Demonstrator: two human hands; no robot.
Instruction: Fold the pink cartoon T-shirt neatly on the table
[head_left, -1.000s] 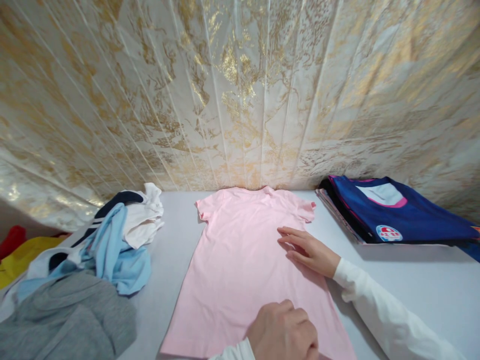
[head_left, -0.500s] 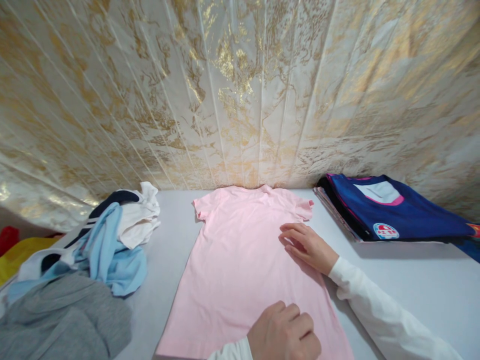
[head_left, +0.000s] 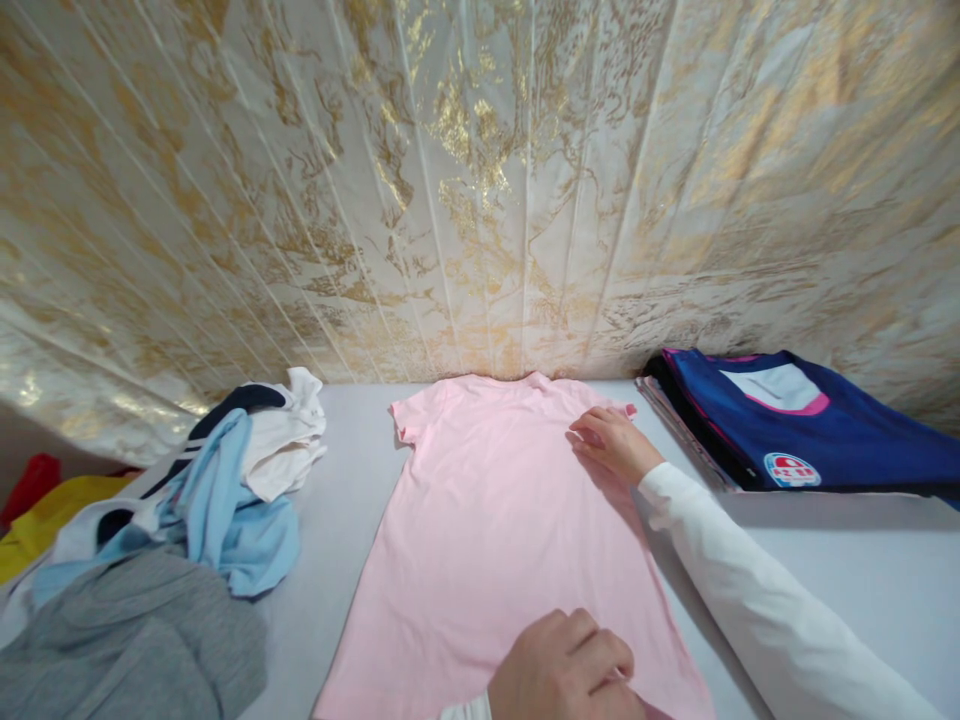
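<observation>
Your pale pink cotton T-shirt (head_left: 487,520) lies flat on the white bench (head_left: 825,560). Your right hand (head_left: 611,443) rests flat, fingers spread, near its sleeve; your left hand (head_left: 566,665), loosely curled, pinches the hem

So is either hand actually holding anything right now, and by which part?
Nothing is lifted. The right hand lies flat on the pink T-shirt near its right sleeve; the left hand is curled at the hem, seemingly pinching it, though a real grip cannot be told.
</observation>
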